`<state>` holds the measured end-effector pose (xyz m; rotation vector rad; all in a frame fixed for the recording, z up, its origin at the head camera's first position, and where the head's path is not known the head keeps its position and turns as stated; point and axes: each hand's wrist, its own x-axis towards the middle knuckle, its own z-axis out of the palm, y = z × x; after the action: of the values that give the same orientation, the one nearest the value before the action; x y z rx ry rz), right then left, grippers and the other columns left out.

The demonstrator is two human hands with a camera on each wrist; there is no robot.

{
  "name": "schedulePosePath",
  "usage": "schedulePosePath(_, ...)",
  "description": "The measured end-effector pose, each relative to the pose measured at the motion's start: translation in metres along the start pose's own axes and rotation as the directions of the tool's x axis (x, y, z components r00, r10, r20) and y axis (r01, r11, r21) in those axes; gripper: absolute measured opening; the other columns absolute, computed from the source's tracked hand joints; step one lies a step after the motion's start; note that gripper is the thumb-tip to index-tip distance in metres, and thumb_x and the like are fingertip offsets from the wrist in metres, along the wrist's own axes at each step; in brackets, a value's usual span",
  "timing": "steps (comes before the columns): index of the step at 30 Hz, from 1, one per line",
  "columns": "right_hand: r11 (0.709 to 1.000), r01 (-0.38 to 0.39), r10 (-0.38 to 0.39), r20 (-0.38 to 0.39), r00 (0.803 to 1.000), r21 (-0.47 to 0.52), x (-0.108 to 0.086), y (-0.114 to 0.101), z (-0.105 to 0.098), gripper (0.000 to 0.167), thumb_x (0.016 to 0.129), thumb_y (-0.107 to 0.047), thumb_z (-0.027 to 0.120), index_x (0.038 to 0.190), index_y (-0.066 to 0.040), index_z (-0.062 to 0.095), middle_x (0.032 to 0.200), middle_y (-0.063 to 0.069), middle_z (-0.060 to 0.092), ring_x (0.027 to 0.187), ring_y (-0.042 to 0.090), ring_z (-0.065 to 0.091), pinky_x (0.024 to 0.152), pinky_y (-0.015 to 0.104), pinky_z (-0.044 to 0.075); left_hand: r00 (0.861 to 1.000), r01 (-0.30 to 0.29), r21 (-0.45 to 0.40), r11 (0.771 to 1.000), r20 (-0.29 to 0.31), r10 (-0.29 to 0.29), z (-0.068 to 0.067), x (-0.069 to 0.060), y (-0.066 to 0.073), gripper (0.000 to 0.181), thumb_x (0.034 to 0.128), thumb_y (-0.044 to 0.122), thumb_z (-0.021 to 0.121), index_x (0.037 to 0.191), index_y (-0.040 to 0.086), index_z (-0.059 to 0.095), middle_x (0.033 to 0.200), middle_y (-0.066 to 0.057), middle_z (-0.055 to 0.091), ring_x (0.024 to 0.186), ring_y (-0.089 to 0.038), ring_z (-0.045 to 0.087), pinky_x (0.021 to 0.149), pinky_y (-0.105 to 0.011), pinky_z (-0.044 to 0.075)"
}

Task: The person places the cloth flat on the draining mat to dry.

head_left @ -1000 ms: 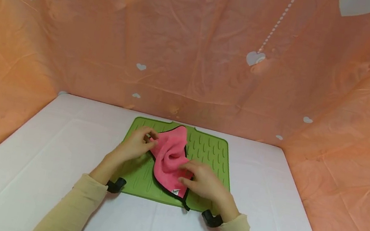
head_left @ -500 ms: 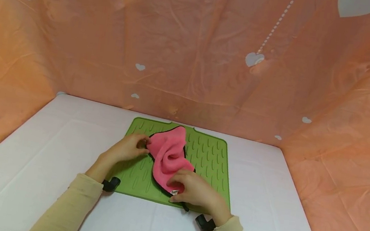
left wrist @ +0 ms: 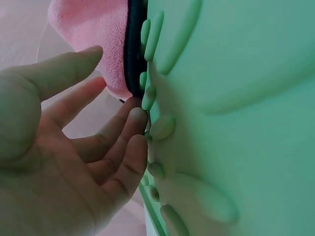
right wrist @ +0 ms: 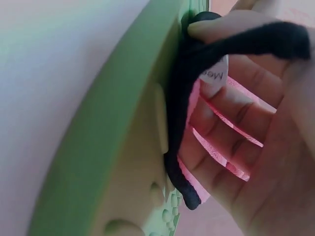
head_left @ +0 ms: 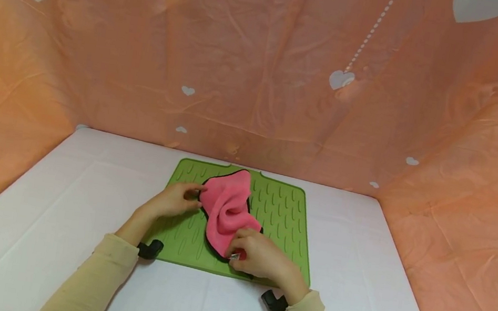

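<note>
A crumpled pink cloth (head_left: 226,204) with black edging lies on a green ridged mat (head_left: 284,213). At the cloth's left corner is the left hand (head_left: 172,200); in the left wrist view its thumb and fingers (left wrist: 129,123) are apart, fingertips by the black edging (left wrist: 134,49). The right hand (head_left: 263,257) pinches the cloth's near edge beside a small white tag (head_left: 235,256). In the right wrist view, the right hand (right wrist: 251,103) has its fingers over the pink fabric, its thumb by the black edging (right wrist: 179,98), and a black loop (right wrist: 266,39) crosses in front of it.
The mat lies on a white-covered table (head_left: 97,182). Orange sheeting (head_left: 224,56) with pale hearts stands behind and on both sides. Black wrist devices (head_left: 151,249) show at both wrists.
The left hand has moved a little left and toward the person, off the cloth's upper surface to its corner. The right hand has moved down and left to the tag and closed on the near edge.
</note>
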<state>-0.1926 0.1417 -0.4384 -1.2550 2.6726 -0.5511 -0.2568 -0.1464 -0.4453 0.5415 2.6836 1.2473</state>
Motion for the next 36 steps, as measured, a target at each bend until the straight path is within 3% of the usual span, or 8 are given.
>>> schedulePosePath(4,1.0,0.007,-0.007,-0.015,1.0,0.006,0.0,0.001,0.001,0.008,0.088,-0.01,0.078,0.09,-0.017,0.076,0.094,-0.009,0.06,0.087,0.006,0.053,0.08,0.024,0.05,1.0,0.029,-0.045,0.999,0.011,-0.028,0.001,-0.001,0.001,0.053,0.0977,0.012,0.07,0.147,-0.001,0.055,0.135,-0.032,0.061,0.123,-0.044,0.062,0.105,-0.057,0.048)
schedulePosePath(9,0.999,0.025,-0.024,-0.009,1.0,0.034,-0.001,0.005,0.001,0.01,0.089,-0.008,0.076,0.087,-0.018,0.074,0.092,-0.009,0.06,0.085,0.005,0.053,0.078,0.021,0.05,1.0,0.019,-0.024,1.0,0.015,-0.019,0.002,0.0,0.001,0.052,0.0976,0.012,0.07,0.145,-0.002,0.056,0.126,-0.029,0.066,0.117,-0.041,0.065,0.1,-0.055,0.051)
schedulePosePath(15,0.988,0.054,-0.058,0.023,0.998,0.142,-0.003,0.014,-0.009,0.013,0.087,-0.002,0.07,0.084,-0.014,0.07,0.087,-0.005,0.063,0.081,0.003,0.056,0.074,0.018,0.05,0.999,0.042,-0.015,0.999,0.031,-0.042,-0.001,-0.001,0.002,0.05,0.0998,0.013,0.068,0.146,-0.001,0.056,0.125,-0.025,0.067,0.118,-0.04,0.064,0.099,-0.054,0.052)
schedulePosePath(22,0.98,-0.014,-0.01,0.12,0.993,0.199,-0.015,0.027,-0.024,0.015,0.084,0.001,0.07,0.08,-0.014,0.069,0.083,-0.005,0.06,0.079,0.007,0.055,0.072,0.021,0.048,1.0,0.031,0.014,0.999,-0.004,-0.031,-0.012,0.001,0.003,0.047,0.1011,0.017,0.067,0.14,-0.008,0.056,0.13,-0.03,0.063,0.118,-0.047,0.063,0.094,-0.054,0.055)
schedulePosePath(28,0.975,-0.029,-0.004,0.149,0.989,0.218,-0.017,0.029,-0.028,0.013,0.084,0.0,0.07,0.081,-0.013,0.071,0.085,-0.004,0.061,0.08,0.007,0.055,0.073,0.021,0.049,0.998,-0.032,-0.001,0.999,0.045,0.033,-0.02,0.022,0.001,0.047,0.1027,0.014,0.063,0.141,-0.011,0.054,0.138,-0.031,0.059,0.124,-0.046,0.061,0.095,-0.053,0.055)
schedulePosePath(32,0.978,-0.025,-0.006,0.145,0.989,0.207,-0.016,0.029,-0.027,0.013,0.083,0.0,0.07,0.081,-0.013,0.072,0.086,-0.002,0.062,0.08,0.006,0.054,0.074,0.021,0.048,0.993,-0.064,-0.024,0.998,0.1,0.066,-0.024,0.04,-0.006,0.045,0.1044,0.013,0.061,0.143,-0.009,0.054,0.141,-0.028,0.059,0.128,-0.044,0.059,0.099,-0.053,0.053)
schedulePosePath(36,0.976,-0.033,-0.002,0.158,0.987,0.216,-0.016,0.03,-0.026,0.012,0.084,-0.001,0.069,0.082,-0.012,0.073,0.087,-0.001,0.063,0.08,0.005,0.053,0.074,0.021,0.049,0.988,-0.085,-0.002,0.996,0.128,0.085,-0.024,0.05,-0.014,0.042,0.1066,0.011,0.057,0.143,-0.009,0.054,0.141,-0.028,0.059,0.131,-0.044,0.057,0.104,-0.053,0.05)
